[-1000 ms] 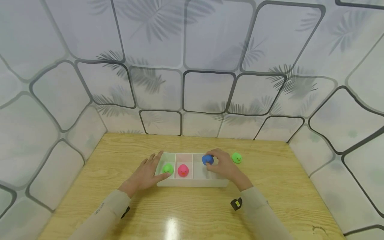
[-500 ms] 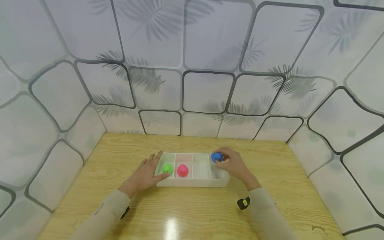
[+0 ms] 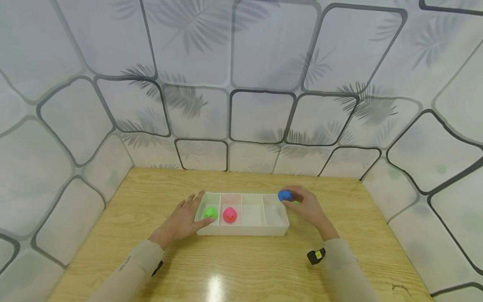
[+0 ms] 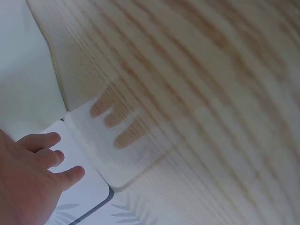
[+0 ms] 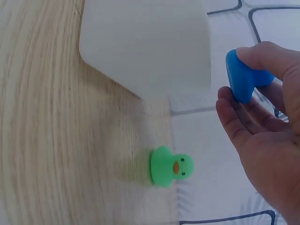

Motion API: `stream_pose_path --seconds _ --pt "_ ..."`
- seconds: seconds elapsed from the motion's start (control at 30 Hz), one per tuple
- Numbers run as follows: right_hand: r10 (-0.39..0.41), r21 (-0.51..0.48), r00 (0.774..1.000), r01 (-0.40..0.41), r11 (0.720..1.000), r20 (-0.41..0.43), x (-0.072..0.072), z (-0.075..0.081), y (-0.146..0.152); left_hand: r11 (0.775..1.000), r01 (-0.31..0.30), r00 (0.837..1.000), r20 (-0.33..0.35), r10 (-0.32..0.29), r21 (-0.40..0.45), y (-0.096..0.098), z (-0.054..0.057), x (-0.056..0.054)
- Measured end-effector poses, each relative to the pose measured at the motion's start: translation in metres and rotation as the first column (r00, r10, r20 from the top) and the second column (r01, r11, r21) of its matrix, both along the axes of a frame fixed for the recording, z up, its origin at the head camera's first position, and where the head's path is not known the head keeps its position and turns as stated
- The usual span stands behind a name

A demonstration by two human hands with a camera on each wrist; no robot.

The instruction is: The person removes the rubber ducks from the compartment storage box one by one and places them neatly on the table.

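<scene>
My right grip (image 3: 308, 208) pinched a blue toy duck (image 3: 284, 195). Left grip (image 3: 183, 219) lay splayed on a white four-slot plastic box (image 3: 245, 230).

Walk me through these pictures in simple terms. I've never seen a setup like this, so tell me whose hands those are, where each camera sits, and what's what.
There is no machine here, just a person working with bare hands. The widest picture comes from a camera worn on the head, looking forward and down; the other two come from cameras worn on each wrist.

On the wooden table is a white box with four compartments. The leftmost holds a green duck, the next a pink duck. The left hand rests at the box's left end. The right hand pinches a blue toy in its fingers. Another green duck sits on the table beyond the box's right end.
</scene>
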State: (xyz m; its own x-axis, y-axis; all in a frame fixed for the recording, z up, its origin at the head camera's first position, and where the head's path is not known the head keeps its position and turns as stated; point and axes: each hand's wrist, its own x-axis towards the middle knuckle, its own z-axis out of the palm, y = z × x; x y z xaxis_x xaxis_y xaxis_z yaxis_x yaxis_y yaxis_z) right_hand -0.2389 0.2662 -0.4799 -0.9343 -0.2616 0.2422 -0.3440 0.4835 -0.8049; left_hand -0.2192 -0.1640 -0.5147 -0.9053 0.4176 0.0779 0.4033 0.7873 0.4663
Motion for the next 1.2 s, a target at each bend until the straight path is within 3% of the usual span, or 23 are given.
stream_pose_path --seconds 0.23,0.6,1.2 --pt "-0.067 0.052 0.998 0.067 0.996 0.003 0.0 0.003 0.018 1.0 0.008 1.0 -0.011 -0.008 0.005 -0.001 -0.003 -0.002" --pt "-0.131 0.031 0.986 0.129 0.991 0.103 0.001 0.002 0.041 1.0 0.011 1.0 -0.015 -0.011 0.004 -0.001 -0.002 -0.001" --pt "-0.197 0.083 0.979 0.192 0.978 0.055 -0.009 -0.021 0.071 1.0 0.014 1.0 -0.013 -0.014 0.006 0.0 0.002 0.0"
